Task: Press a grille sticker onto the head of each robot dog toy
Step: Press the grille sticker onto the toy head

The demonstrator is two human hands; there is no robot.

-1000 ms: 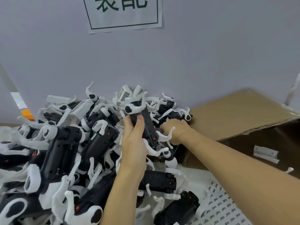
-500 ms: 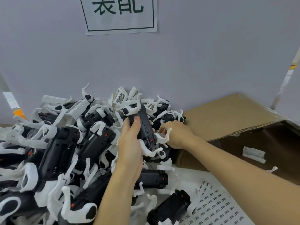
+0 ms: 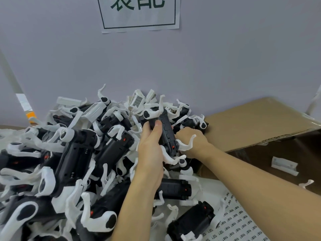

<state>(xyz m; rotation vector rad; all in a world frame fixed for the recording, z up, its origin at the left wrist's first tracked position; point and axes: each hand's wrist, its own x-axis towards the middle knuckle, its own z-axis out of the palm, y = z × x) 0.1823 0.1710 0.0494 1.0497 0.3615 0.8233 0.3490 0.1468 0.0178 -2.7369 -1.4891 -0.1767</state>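
A big heap of black-and-white robot dog toys [image 3: 76,153] fills the left and middle of the view. My left hand [image 3: 150,150] grips one black toy body [image 3: 165,131] that lies belly up on top of the heap, thumb across its upper end. My right hand [image 3: 192,141] is curled round the white legs at that same toy's right side. A sheet of small grille stickers [image 3: 241,221] lies at the bottom right, partly under my right forearm.
An open cardboard box [image 3: 257,122] stands at the right, with a loose white part [image 3: 284,165] inside. A grey wall with a printed paper sign [image 3: 139,13] rises right behind the heap. More toys [image 3: 191,221] lie beside the sticker sheet.
Both hands keep hold of the same toy at the top of the heap. They have barely shifted; the view has only swayed a little.
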